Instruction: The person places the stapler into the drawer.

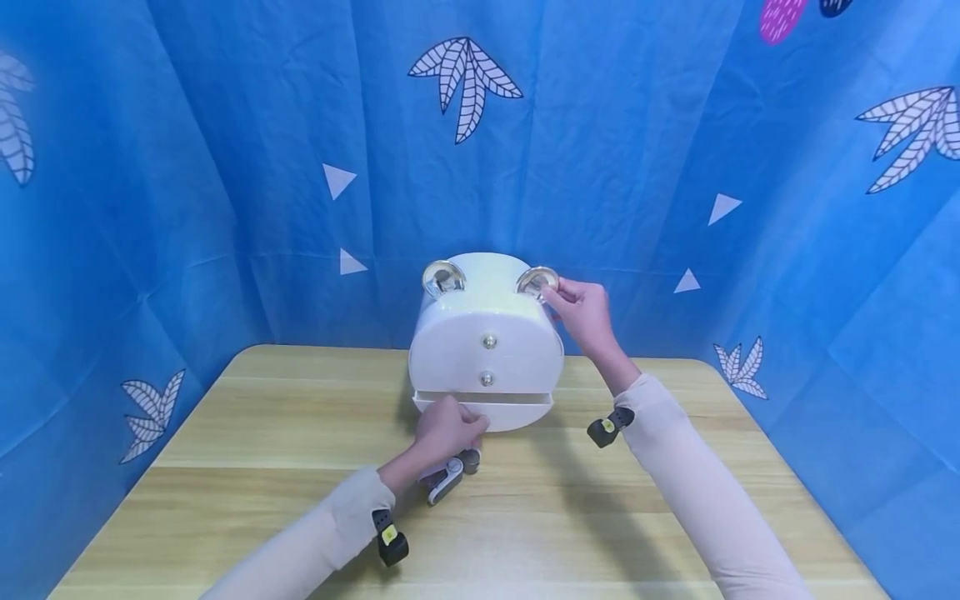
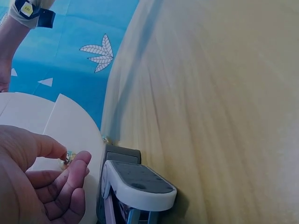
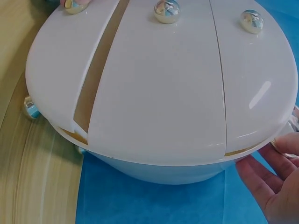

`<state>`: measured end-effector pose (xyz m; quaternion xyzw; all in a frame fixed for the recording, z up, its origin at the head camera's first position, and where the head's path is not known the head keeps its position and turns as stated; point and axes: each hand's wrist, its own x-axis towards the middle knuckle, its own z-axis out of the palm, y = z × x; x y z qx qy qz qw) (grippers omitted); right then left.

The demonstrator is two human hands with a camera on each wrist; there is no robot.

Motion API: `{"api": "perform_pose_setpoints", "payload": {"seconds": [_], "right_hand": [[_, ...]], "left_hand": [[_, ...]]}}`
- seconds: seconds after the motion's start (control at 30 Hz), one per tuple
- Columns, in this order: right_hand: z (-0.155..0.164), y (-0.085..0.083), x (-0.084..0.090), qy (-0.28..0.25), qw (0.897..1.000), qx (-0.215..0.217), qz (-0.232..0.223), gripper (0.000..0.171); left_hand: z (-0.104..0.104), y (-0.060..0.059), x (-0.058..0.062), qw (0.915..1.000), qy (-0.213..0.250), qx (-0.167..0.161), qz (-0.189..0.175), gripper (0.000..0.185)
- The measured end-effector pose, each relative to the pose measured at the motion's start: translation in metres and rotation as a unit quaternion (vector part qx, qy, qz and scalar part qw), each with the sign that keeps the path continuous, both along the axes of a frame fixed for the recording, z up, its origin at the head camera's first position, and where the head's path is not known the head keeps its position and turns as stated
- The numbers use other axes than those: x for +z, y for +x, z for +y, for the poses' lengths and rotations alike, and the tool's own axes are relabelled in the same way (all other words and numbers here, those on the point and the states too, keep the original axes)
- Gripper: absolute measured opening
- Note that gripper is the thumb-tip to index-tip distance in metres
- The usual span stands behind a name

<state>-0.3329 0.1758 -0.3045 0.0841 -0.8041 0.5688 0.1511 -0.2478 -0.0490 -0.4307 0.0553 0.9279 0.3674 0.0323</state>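
Observation:
A white oval drawer box stands at the back of the wooden table, with silver knobs on its front and two silver rings on top. My left hand pinches the small knob of the bottom drawer, which sits slightly out from the box. My right hand holds the right silver ring between its fingertips at the box's top right. In the right wrist view its fingers lie against the box's edge.
A small white and grey clip-like object lies on the table just under my left hand, close to the box's front. Blue patterned cloth hangs behind and on both sides. Bare wood stretches toward me.

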Motion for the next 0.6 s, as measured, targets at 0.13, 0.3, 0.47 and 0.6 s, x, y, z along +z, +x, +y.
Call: {"api": "perform_pose_setpoints", "payload": {"seconds": [0.13, 0.3, 0.47, 0.6], "right_hand": [[-0.002, 0.003, 0.001, 0.004, 1.000, -0.007, -0.001, 0.027], [-0.005, 0.007, 0.000, 0.020, 0.999, -0.023, 0.008, 0.026], [-0.007, 0.008, -0.001, 0.032, 0.999, -0.032, 0.022, 0.023], [-0.006, 0.008, -0.002, 0.033, 0.998, -0.033, 0.030, 0.022]], "left_hand": [[-0.003, 0.005, 0.000, 0.9999, -0.003, -0.009, 0.013, 0.039], [-0.006, 0.012, -0.001, 0.9998, -0.002, -0.006, 0.021, 0.040], [-0.007, 0.021, 0.001, 0.9996, 0.017, -0.022, 0.003, 0.033], [-0.007, 0.030, 0.003, 0.9989, 0.025, -0.038, -0.009, 0.029]]}}
